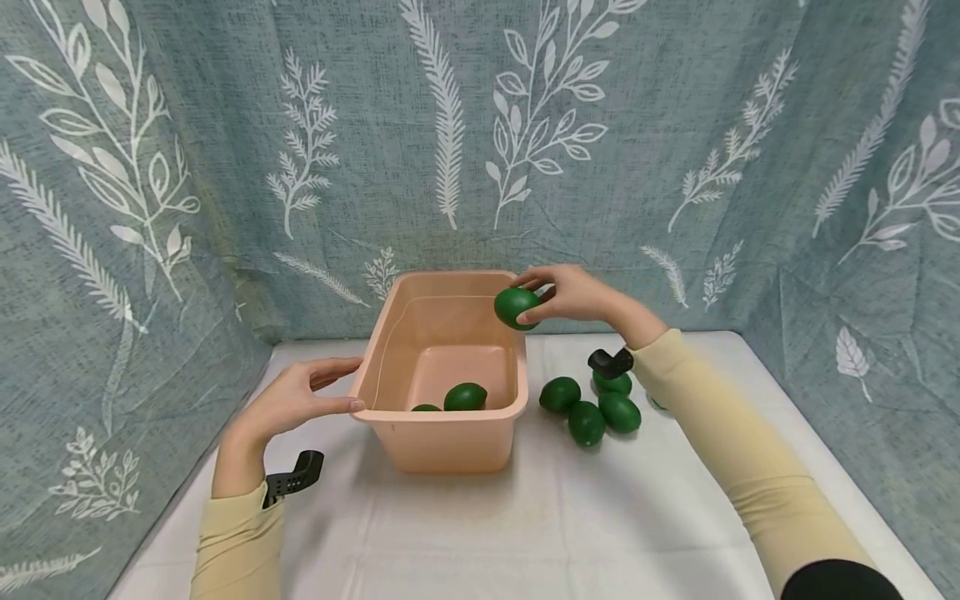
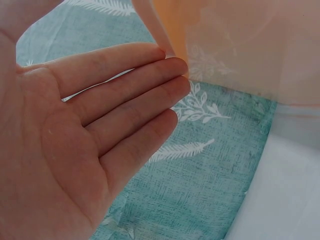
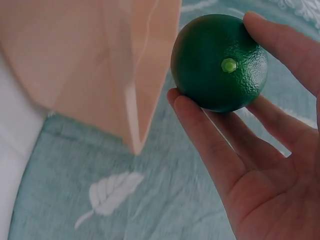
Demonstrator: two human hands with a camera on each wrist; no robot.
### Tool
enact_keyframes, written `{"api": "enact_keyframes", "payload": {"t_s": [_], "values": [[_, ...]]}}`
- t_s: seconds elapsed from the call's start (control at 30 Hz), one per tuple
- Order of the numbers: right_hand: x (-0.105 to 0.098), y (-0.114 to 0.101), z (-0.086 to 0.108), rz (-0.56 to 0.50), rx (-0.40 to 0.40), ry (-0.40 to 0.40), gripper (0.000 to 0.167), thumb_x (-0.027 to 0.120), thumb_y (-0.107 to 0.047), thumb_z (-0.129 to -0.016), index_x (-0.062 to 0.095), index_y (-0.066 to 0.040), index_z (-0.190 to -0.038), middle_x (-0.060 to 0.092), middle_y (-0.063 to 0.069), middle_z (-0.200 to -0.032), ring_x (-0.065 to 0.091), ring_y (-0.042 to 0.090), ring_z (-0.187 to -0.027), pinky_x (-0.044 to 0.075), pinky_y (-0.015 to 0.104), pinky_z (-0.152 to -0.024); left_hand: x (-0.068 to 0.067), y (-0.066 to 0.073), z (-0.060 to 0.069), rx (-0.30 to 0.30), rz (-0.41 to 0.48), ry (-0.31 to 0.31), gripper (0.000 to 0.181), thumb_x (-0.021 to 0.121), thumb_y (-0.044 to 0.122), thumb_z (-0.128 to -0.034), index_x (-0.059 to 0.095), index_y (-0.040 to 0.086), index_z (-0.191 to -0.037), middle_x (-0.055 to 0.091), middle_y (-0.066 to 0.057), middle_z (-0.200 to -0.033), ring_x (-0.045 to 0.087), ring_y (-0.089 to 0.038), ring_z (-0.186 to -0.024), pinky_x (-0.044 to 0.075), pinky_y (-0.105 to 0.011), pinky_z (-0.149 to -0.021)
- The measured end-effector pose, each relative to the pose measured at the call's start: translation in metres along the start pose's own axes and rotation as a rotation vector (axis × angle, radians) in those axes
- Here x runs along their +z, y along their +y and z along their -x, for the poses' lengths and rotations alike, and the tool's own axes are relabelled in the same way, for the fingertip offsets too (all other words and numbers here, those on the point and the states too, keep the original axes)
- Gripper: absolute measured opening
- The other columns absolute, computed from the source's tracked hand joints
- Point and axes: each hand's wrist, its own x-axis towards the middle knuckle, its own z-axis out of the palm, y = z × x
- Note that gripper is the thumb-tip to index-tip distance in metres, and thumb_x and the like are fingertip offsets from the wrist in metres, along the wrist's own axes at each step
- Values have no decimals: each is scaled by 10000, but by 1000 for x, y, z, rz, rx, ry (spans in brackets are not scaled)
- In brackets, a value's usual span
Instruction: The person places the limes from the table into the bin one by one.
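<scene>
A peach-coloured plastic tub [image 1: 450, 446] stands on the white-covered table, with a green lime [image 1: 465, 397] lying in its near end and a second one mostly hidden by the front wall. My left hand [image 1: 296, 400] touches the tub's left near corner; its fingers look straight in the left wrist view. Over the tub's right rim, near the far end, my right hand [image 1: 573, 296] pinches a lime [image 3: 215, 65] between thumb and fingertips. The right wrist view shows this lime's pale stem end and the tub wall [image 3: 75, 65] beside it.
Several more limes [image 1: 587, 423] lie in a cluster on the table right of the tub, some partly hidden by the right wrist and sleeve. Behind and at both sides hangs a blue-green curtain [image 1: 360, 142] with white leaf prints.
</scene>
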Motion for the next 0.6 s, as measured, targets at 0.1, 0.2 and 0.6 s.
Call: {"api": "enact_keyframes", "payload": {"t_s": [0.1, 0.2, 0.6], "values": [[5, -7, -8, 5, -25, -30, 623, 744, -354, -812, 507, -212, -1371, 540, 82, -1346, 600, 268, -1145, 552, 375, -875, 0, 0, 1, -2, 3, 0, 709, 746, 392, -808, 484, 88, -1391, 483, -132, -1417, 381, -389, -1349, 368, -567, -1077], [12, -14, -17, 14, -51, -57, 615, 741, -348, -816, 510, -220, -1371, 557, 71, -1338, 601, 256, -1145, 553, 364, -876, 1, 0, 2, -3, 6, 4, 711, 748, 393, -805, 486, 85, -1389, 485, -130, -1416, 382, -387, -1349, 367, -565, -1079], [33, -26, -43, -40, -85, -100, 577, 701, -293, -867, 488, -161, -1386, 544, 110, -1353, 571, 260, -1196, 529, 346, -941, 2, 0, 3, -4, 15, 7, 698, 749, 401, -803, 496, 111, -1386, 493, -110, -1412, 385, -365, -1354, 365, -552, -1087]]}}
